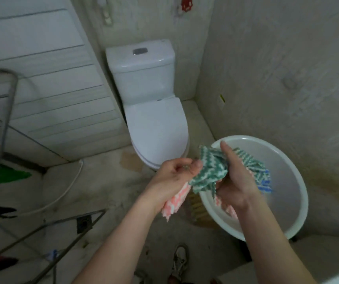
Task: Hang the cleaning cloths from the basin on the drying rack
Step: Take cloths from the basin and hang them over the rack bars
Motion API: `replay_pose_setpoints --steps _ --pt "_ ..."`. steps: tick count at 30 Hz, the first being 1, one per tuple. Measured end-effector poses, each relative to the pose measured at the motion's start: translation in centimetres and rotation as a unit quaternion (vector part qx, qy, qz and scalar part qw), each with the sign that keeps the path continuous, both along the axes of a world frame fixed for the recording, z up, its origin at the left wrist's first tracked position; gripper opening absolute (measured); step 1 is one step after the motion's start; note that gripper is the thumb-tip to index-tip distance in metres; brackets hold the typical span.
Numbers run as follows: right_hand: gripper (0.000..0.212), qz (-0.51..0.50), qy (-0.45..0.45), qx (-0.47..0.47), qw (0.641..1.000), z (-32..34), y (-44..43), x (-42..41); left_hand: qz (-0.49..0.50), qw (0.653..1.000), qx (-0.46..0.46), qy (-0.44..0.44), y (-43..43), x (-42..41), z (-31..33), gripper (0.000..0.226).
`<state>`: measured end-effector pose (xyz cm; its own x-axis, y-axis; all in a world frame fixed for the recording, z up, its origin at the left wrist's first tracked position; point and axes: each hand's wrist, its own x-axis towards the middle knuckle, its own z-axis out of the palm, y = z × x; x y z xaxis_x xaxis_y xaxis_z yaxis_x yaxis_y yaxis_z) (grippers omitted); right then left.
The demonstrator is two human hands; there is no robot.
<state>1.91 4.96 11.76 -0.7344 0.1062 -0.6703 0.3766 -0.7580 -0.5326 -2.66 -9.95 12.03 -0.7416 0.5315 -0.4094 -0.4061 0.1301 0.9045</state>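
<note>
— Both grips are closed on cloth. My left hand (172, 173) pinches a corner of the green cloth (207, 171) between thumb and fingers and has a pink cloth (174, 203) trailing from under the palm. My right hand (234, 181) is wrapped round the bunched middle of the green one, forefinger pointing up.

— How many cloths do you count?

— Three colours: one green, one blue (265, 181) just beyond my right grip, and pink. Pink also shows below my right wrist; I cannot tell whether that is the same piece. All are thin, crumpled fabric with a white zigzag stripe.

— And the basin?

— One basin (283, 152), round, white, smooth plastic, directly under my right grip; the blue cloth lies over its inside. One drying rack (6, 119), thin grey metal tubing, stands well off to the left of my left grip. One white toilet (154, 119), lid down, sits beyond both hands.
</note>
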Motion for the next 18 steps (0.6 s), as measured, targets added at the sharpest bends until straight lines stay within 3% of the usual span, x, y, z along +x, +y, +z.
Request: replay_pose_setpoints --steps 2,5,8,9,12,18 --pt "0.035 0.051 0.029 0.039 0.997 1.4 -3.2 -0.8 0.024 1.000 0.002 0.011 -2.3 0.2 0.4 0.005" --pt "0.026 0.090 0.061 0.081 0.991 3.0 -8.0 -1.7 0.115 0.992 -0.010 0.050 -7.4 0.3 1.1 0.011" --pt "0.027 0.101 0.081 0.204 0.970 4.7 -12.6 -2.7 0.182 0.978 -0.028 0.094 -13.8 0.5 3.1 0.036" --pt "0.027 0.090 0.084 0.241 0.963 5.5 -14.3 -3.1 0.201 0.973 -0.035 0.104 -16.1 0.5 3.6 0.035" --pt "0.030 0.071 0.136 0.331 0.931 7.7 -18.9 -4.2 0.232 0.964 -0.052 0.121 -21.9 0.9 5.6 0.005" --pt "0.030 0.190 0.262 0.332 0.886 12.1 -29.1 -7.0 0.239 0.956 -0.137 0.104 -33.7 2.1 6.3 0.047"
